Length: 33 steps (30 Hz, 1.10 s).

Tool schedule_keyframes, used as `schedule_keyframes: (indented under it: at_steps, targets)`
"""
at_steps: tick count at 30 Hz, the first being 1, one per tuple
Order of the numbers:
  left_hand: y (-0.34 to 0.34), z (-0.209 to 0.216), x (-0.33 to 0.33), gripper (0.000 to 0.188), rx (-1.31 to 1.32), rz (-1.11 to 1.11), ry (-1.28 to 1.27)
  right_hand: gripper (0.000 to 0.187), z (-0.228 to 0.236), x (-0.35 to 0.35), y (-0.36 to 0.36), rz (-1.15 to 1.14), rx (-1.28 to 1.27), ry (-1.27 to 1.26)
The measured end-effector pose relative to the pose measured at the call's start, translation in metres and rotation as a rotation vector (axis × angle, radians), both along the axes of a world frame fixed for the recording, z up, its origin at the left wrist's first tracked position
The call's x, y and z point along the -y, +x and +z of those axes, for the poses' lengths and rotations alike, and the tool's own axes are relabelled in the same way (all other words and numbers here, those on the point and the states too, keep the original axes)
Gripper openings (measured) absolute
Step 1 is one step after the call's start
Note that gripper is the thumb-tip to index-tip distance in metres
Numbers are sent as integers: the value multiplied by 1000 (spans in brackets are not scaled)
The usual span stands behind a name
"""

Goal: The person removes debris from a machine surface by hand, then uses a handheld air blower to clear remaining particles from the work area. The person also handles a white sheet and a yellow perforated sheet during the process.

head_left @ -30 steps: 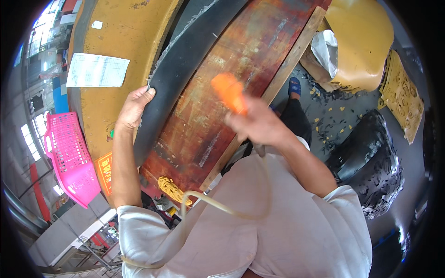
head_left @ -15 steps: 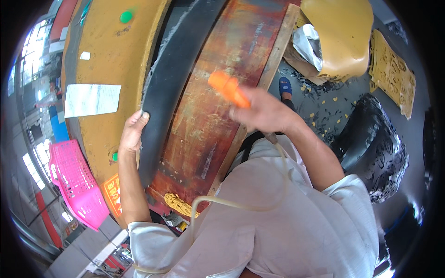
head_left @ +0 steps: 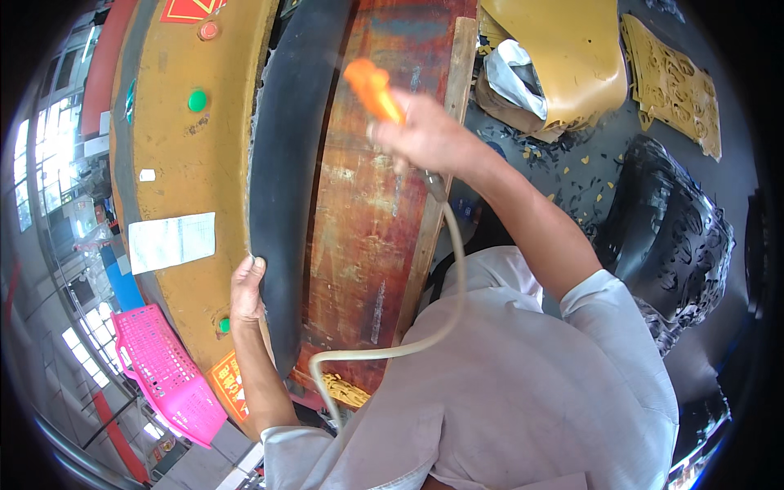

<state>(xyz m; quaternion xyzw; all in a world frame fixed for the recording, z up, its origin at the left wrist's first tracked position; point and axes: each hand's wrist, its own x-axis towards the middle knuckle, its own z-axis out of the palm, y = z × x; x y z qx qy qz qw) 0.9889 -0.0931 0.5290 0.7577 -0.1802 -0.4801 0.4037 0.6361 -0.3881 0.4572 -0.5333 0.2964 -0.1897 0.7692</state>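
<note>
My left hand (head_left: 247, 287) pinches the left edge of a long black sheet (head_left: 286, 155), thumb on top. The sheet looks like rubber and lies lengthwise between the yellow machine (head_left: 192, 131) and a worn red-brown board (head_left: 359, 245). In my right hand (head_left: 429, 135) is an orange blow gun (head_left: 373, 88), held above the board with its tip toward the sheet. A faint streak, perhaps mist, shows by the tip. From the gun's grip a pale hose (head_left: 457, 269) runs down across my shirt. Motion blurs this hand slightly.
Left on the machine are a paper sheet (head_left: 171, 242), a green button (head_left: 197, 100) and a red button (head_left: 209, 30). A pink basket (head_left: 167, 371) hangs beside it. On the right floor lie a yellow roll (head_left: 572, 65), a cut-out yellow sheet (head_left: 674, 86), black material (head_left: 661, 229) and scraps.
My right hand and the blow gun have moved forward and left, closer to the black sheet. The view has shifted and turned; my left hand still grips the sheet's edge.
</note>
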Motion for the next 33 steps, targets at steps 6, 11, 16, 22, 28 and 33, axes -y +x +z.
schedule_keyframes:
  at_steps: [6, 11, 16, 22, 28, 33]
  targets:
    - [6, 1, -1, 35, 5, -17, 28, 27, 13, 15, 9, -115, 75, 60]
    - [2, -2, 1, 28, 16, 11, 28, 23, 4, 22, 7, 29, 100, -91]
    - [4, 8, 4, 29, 54, 30, 7, 26, -10, 27, 4, -8, -69, 21]
    - [12, 33, 8, 30, 172, 3, -16, 41, -23, 14, 1, 131, 8, 26]
    - [4, 60, 18, 28, 312, -56, -27, 36, -40, -18, 21, 46, 92, 467]
    - [6, 76, 32, 31, 505, -111, 24, 15, -48, -49, 43, 150, 260, 654]
